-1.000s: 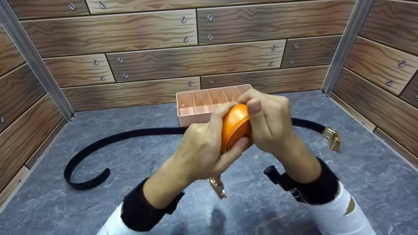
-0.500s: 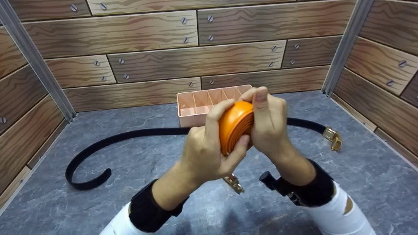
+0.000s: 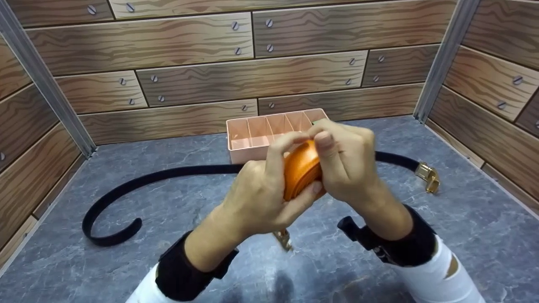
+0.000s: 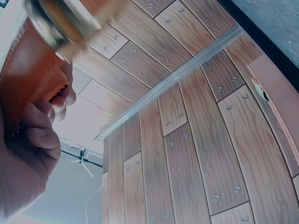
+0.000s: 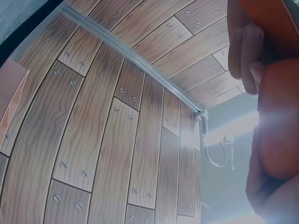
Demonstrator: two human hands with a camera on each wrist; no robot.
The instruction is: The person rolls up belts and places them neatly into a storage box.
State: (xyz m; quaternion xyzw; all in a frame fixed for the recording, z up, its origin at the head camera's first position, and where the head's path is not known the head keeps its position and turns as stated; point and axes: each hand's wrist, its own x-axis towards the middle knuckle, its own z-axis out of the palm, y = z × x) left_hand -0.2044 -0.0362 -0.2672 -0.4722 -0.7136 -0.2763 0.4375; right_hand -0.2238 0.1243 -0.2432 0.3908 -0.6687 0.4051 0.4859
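Observation:
An orange belt [image 3: 302,167], wound into a tight coil, is held up above the table between both hands. My left hand [image 3: 254,200] grips its left side, thumb along the lower edge and fingers over the top. From the right, my right hand [image 3: 350,162] holds the coil with its thumb raised against the upper side. The belt's gold buckle [image 3: 282,239] hangs below the left hand. In the left wrist view the buckle [image 4: 60,23] appears large and blurred beside the orange leather [image 4: 30,65]. The right wrist view shows the coil [image 5: 280,116] with fingers [image 5: 252,51] around it.
Behind the hands stands a pink divided box [image 3: 248,155], partly covered by them. In front of it a black belt [image 3: 193,169] curves across the grey table [image 3: 177,261], its gold buckle [image 3: 427,174] at the right. Wood-patterned panels [image 3: 193,84] enclose the back and sides.
The coil first tilted to show more of its spiral side, then turned back. The hanging buckle swung right and back left. Both hands kept hold throughout.

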